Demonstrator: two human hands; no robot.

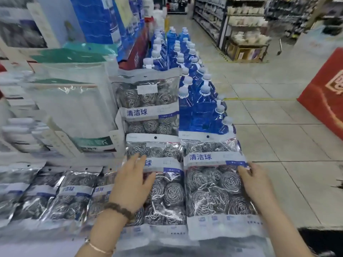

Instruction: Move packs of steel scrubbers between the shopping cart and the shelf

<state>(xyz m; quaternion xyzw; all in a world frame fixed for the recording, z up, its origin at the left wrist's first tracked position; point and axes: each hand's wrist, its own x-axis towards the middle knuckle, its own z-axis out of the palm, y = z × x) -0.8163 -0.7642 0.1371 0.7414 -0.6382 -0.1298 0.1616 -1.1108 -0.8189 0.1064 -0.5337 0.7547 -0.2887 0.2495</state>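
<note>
Two clear packs of steel scrubbers lie side by side on the display shelf in front of me. My left hand [132, 179] rests flat with straight fingers on the left pack [167, 190]. My right hand [253, 182] touches the right edge of the right pack [215, 184], fingers extended along its side. Another scrubber pack [148, 101] stands upright behind them. Several more packs [72, 193] lie overlapping in a row to the left. No shopping cart shows in view.
Blue refill pouches with white caps [196, 93] run in rows behind the packs. Bagged white goods [74, 108] stand at left. A red display box [326, 101] sits on the tiled aisle floor at right, with shelving further back.
</note>
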